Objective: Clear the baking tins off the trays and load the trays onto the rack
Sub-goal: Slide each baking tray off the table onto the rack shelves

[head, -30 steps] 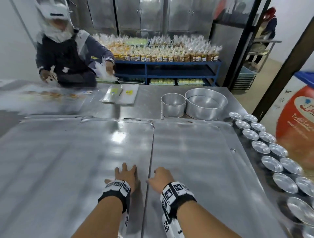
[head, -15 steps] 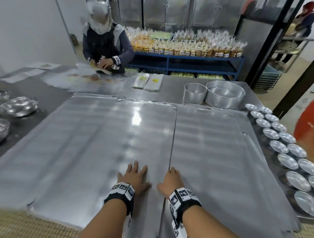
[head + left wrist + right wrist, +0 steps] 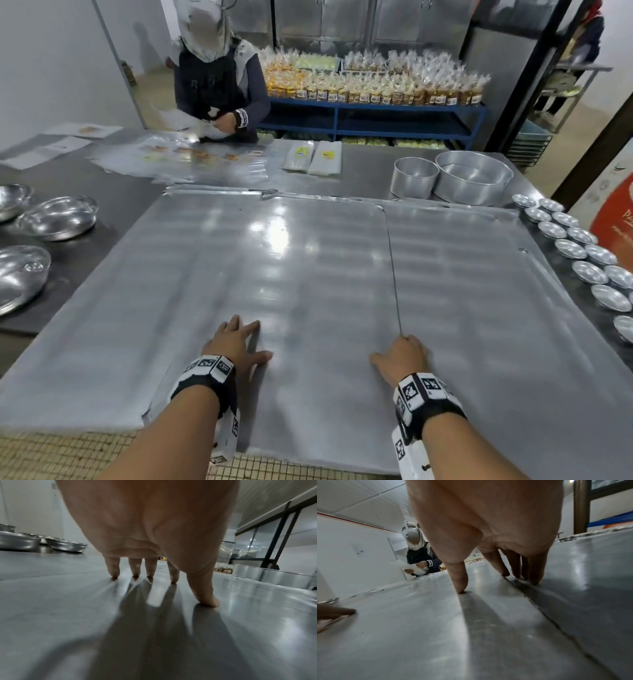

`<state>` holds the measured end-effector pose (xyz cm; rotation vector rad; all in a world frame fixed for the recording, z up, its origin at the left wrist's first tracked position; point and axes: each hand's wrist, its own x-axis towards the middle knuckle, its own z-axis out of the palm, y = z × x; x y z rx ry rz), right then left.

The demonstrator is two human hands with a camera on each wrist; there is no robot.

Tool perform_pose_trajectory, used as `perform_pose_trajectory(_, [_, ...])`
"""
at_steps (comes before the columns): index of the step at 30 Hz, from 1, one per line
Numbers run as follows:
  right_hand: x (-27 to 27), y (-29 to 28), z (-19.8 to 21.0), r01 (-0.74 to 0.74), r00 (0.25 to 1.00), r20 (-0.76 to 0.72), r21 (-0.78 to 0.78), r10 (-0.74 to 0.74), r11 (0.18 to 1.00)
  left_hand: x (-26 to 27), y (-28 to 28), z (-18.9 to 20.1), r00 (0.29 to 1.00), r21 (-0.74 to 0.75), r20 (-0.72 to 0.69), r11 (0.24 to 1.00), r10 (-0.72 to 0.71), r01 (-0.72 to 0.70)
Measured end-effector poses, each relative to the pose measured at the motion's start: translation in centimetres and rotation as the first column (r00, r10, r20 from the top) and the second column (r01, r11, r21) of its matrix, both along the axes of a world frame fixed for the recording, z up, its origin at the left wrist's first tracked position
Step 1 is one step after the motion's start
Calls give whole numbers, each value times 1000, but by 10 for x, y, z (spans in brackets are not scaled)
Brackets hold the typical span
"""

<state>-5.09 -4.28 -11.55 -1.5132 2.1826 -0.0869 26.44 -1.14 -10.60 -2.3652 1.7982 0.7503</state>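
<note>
Two large flat metal trays lie side by side on the steel table, the left tray and the right tray. Their near edges hang over the table's front. My left hand rests spread on the left tray, fingertips and thumb pressing down. My right hand sits at the seam between the trays. Its fingertips touch the seam and its thumb presses the left tray. Neither hand holds anything. Small fluted tins stand in rows on the table right of the trays.
Two round cake tins stand behind the right tray. Shiny metal bowls sit on the table at the left. A person works with plastic bags across the table. A blue shelf of packed goods stands behind.
My hands, close together at the seam before, have moved apart. The left hand has slid left across the left tray. The view has swung left, bringing the bowls into sight.
</note>
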Motion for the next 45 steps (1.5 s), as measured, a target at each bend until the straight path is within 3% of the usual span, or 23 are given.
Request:
perform_pose_trajectory(5, [6,0,9,103,995,-10,71,-103,992,32,-6,-2,978,28,60,979,199,-201])
perform_pose_trajectory(9, [12,5,12,220,970,92,81,-227,972,47,-17,-5,922,43,-22,922,387,-386])
perform_pose_trajectory(15, [11,9,14,377,892,240,70,-382,924,60,-26,-1,858,72,-47,859,511,-507])
perform_pose_trajectory(22, [-20,13,26,428,857,277,87,-434,900,46,-18,-4,823,60,-166,839,543,-541])
perform_pose_trajectory(26, [-54,26,29,446,840,290,115,-459,888,21,-15,-7,840,42,-170,855,516,-517])
perform_pose_trajectory(45, [-230,46,8,583,755,297,100,-584,806,-161,-10,-5,874,22,-183,891,450,-454])
